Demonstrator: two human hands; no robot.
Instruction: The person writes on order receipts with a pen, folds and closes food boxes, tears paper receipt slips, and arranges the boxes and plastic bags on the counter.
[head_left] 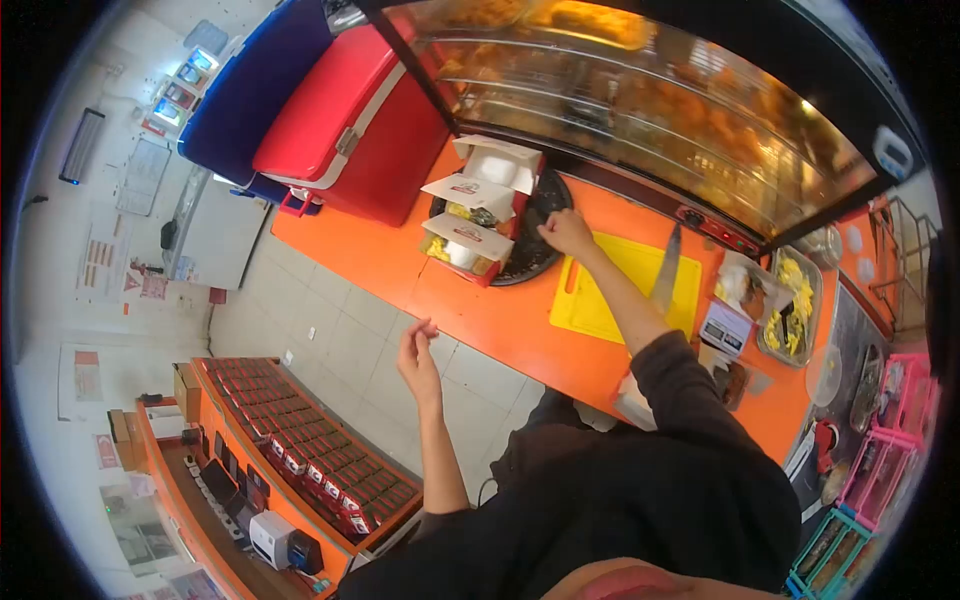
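I count one left hand (420,362) and one right hand (568,233). Centre of frame, remotely tallied: three open boxes (472,191), one round tray (543,258), one cutting board (597,293), one knife (668,268). Upper left: one red cooler (345,125). Lower left: many small boxes (305,430); I cannot resolve their number.

A glowing glass cabinet (640,95) stands along the orange worktop (490,315); tiled floor (350,320) and white wall (50,310) lie left of the worktop.
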